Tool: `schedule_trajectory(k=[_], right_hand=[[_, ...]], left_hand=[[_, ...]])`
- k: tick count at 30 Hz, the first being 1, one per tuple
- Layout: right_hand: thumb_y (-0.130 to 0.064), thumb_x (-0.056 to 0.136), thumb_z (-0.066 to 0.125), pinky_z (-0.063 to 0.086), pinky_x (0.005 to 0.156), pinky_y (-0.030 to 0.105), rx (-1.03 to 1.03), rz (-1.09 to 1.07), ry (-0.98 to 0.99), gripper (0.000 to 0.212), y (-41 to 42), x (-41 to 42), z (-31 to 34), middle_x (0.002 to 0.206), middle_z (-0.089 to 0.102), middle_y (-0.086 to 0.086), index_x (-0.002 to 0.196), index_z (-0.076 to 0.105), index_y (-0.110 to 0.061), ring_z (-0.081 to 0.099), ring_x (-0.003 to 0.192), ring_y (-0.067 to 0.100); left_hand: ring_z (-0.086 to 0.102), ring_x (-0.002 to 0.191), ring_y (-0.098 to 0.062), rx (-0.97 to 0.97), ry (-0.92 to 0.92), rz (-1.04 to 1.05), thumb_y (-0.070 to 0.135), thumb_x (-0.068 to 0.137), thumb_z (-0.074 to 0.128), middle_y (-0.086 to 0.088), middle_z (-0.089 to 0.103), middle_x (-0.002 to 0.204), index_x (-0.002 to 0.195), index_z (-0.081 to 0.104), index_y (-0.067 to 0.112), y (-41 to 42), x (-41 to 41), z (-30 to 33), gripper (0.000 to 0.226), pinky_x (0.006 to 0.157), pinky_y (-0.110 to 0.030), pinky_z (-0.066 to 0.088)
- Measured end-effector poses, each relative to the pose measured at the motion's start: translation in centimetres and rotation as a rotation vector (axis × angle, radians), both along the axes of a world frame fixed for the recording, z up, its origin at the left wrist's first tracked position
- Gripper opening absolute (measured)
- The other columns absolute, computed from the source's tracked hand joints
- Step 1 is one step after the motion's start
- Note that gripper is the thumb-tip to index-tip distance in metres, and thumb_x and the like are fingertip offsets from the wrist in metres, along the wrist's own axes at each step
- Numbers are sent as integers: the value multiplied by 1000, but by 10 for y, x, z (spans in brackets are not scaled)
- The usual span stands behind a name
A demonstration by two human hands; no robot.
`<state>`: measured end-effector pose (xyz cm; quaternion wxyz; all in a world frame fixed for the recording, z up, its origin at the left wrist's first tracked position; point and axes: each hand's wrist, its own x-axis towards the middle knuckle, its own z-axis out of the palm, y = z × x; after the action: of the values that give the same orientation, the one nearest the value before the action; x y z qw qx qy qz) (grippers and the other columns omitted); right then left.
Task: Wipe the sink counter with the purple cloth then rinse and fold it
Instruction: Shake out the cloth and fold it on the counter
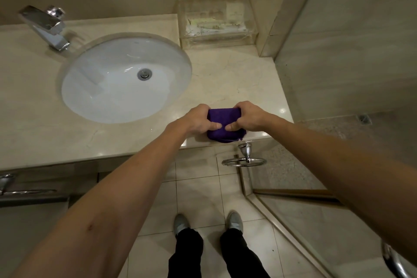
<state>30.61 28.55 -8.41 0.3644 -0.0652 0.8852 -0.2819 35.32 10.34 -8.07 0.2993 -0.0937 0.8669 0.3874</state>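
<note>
You are standing at the pale marble desk (237,74), which is filling most of the view, with the glass shower wall (349,40) closing it in on the right. The white oval sink (108,92) is sitting in the desk to the left of your hands, and the chrome tap (45,27) is rising behind its far left rim. A clear plastic box (216,25) is standing at the back corner, well apart from your hands. Below the desk's front edge a chrome towel ring (244,160) is jutting out, just under the cloth. You are holding the folded purple cloth (223,124) on the desk's near edge: your left hand (197,119) and right hand (248,116) are gripping its two sides, fingers curled over the far edge and thumbs pressing on top, nearly touching.
</note>
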Motion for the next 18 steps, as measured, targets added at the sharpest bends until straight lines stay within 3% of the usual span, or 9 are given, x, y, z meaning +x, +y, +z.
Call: schedule_trajectory(k=[5,9,15,18], right_hand=[[-34,76,88,53,97,45,41,31,62,65,1,7,0,121,59,5,125,50,-15,57,112,27],[-29,73,91,57,84,38,-31,-15,78,64,7,15,1,115,59,3,120,48,-20,60,104,25],[-27,65,96,58,91,46,-120,-113,43,71,9,17,1,117,61,4,121,53,-19,62,106,25],[-17,64,96,58,93,47,-227,-205,-16,70,7,16,6,116,63,7,121,55,-15,64,107,27]], left_hand=[[59,110,-27,-75,40,9,27,85,78,-9,62,121,129,51,8,8,5,3,55,95,-39,51],[59,106,-25,-34,63,32,26,86,77,-6,59,117,131,44,14,8,13,2,57,90,-36,52],[57,113,-24,205,15,233,12,83,80,-7,58,124,132,45,16,4,18,-4,60,96,-38,53],[60,108,-23,344,-9,347,6,82,79,-9,60,121,135,46,13,-1,19,2,63,79,-29,54]])
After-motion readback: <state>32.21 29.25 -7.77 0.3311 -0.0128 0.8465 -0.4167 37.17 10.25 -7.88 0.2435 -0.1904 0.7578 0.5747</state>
